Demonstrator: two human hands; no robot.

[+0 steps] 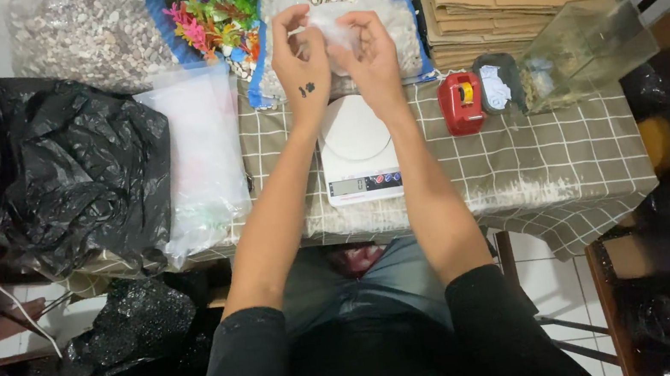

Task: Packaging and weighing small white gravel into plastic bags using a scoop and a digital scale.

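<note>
A black bag [61, 172] slumps over the tabletop's [555, 159] left edge, a clear bag stack [196, 146] beside it within reach. At the far edge, gravel sacks [86, 35] stand open. Both hands, left [301, 63] and right [374, 58], are raised over the scale [357, 146], fingertips pinching a small clear bag [329, 29] between them, apparently spreading its mouth. Near the right edge sit a red tape dispenser [460, 102] and a glass tank [588, 47].

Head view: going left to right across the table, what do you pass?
Black plastic bag → clear plastic bags → white kitchen scale, with the left hand and right hand pinching a small clear bag above it → red tape dispenser → glass tank.
</note>
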